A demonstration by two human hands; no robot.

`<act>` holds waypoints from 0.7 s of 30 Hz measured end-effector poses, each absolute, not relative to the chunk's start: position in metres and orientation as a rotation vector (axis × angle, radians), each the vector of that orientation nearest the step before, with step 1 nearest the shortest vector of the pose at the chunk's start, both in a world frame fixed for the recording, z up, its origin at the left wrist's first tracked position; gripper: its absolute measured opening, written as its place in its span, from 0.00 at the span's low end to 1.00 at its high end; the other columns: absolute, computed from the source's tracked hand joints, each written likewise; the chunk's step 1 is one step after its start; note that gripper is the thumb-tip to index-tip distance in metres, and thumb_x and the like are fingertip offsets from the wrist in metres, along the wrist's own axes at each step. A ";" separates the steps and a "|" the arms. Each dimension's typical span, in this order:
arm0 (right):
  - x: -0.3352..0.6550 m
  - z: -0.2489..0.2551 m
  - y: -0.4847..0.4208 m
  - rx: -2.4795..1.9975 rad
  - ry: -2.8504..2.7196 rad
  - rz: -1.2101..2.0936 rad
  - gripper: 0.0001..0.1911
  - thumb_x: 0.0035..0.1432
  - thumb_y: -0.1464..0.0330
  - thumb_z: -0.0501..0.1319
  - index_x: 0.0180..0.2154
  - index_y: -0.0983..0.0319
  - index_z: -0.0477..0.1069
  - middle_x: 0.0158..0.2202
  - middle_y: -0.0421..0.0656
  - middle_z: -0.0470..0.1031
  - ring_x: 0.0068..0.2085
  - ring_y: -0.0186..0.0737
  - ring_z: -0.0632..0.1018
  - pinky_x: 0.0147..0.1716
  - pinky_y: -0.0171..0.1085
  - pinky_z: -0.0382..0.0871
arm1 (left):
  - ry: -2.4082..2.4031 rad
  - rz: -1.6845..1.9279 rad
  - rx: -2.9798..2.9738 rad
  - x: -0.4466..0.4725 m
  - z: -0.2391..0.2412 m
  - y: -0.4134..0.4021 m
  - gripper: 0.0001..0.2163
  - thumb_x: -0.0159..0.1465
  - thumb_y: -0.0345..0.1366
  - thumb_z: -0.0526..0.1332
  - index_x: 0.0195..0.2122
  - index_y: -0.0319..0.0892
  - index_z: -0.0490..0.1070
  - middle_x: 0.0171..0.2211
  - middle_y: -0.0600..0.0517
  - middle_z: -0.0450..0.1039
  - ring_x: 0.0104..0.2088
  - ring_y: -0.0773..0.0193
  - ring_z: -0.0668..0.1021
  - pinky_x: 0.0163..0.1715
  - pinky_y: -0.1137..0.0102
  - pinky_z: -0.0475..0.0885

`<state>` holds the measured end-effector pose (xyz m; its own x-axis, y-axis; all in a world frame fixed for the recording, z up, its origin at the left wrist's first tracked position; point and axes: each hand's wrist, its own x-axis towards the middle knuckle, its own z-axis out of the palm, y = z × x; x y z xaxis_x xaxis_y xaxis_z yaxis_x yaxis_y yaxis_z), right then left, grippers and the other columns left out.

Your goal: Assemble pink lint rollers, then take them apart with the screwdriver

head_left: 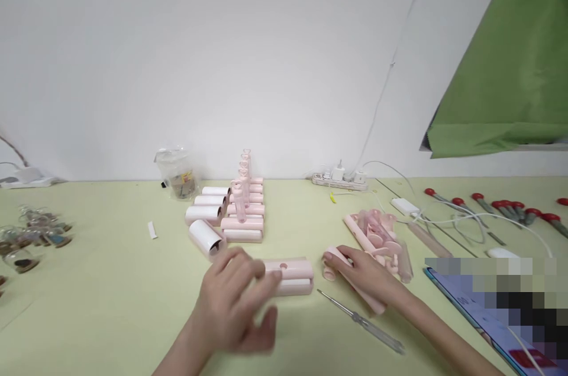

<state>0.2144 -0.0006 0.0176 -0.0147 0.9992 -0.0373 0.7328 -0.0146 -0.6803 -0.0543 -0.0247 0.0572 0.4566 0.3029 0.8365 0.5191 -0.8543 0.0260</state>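
1. Pink roller body [290, 277]: lies flat on the desk [110, 305], front centre. It is smooth moulded plastic with a round hole on top, judged light, stiff and slightly slippery; best pinched across its long sides.
2. Left hand [235, 302]: fingers loosely curled, tips touching the body's left end, not clasping it.
3. Right hand [366, 274]: closed round a pink handle [375, 304], a slim rigid bar.
4. Screwdriver [361, 323]: thin metal shaft and clear grip, lying beside the right hand.

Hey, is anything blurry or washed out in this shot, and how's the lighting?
Head view: soft, even light, faint shadows, no glare; the left hand is motion-blurred, the right hand on a pink handle sharper; a pixelated patch masks the lower right.
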 end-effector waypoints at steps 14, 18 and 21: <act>0.276 0.063 0.028 -1.932 -1.988 0.173 0.14 0.56 0.61 0.48 0.33 0.58 0.70 0.36 0.43 0.72 0.32 0.42 0.73 0.25 0.34 0.62 | -1.902 -1.232 -3.247 -0.054 -0.021 0.016 0.26 0.53 0.39 0.60 0.51 0.45 0.52 0.47 0.47 0.62 0.46 0.55 0.68 0.45 0.63 0.64; 0.276 0.064 0.044 -1.956 -2.126 0.088 0.14 0.52 0.66 0.52 0.19 0.61 0.67 0.28 0.45 0.70 0.28 0.43 0.71 0.24 0.36 0.59 | -1.933 -1.245 -3.254 -0.054 -0.021 0.017 0.25 0.52 0.38 0.61 0.49 0.45 0.53 0.46 0.48 0.63 0.45 0.56 0.68 0.44 0.64 0.64; 0.268 0.063 0.042 -1.900 -2.235 0.062 0.12 0.51 0.67 0.52 0.19 0.60 0.67 0.27 0.45 0.68 0.32 0.45 0.70 0.28 0.38 0.60 | -1.871 -1.259 -3.301 -0.055 -0.020 0.017 0.22 0.53 0.38 0.60 0.48 0.44 0.55 0.47 0.47 0.63 0.46 0.56 0.67 0.45 0.65 0.64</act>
<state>0.2685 0.0422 0.0632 -0.1492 0.9803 0.1298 0.9716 0.1697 -0.1650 -0.0547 0.0171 -0.0204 0.4731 0.8776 0.0773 0.4020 -0.2932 0.8674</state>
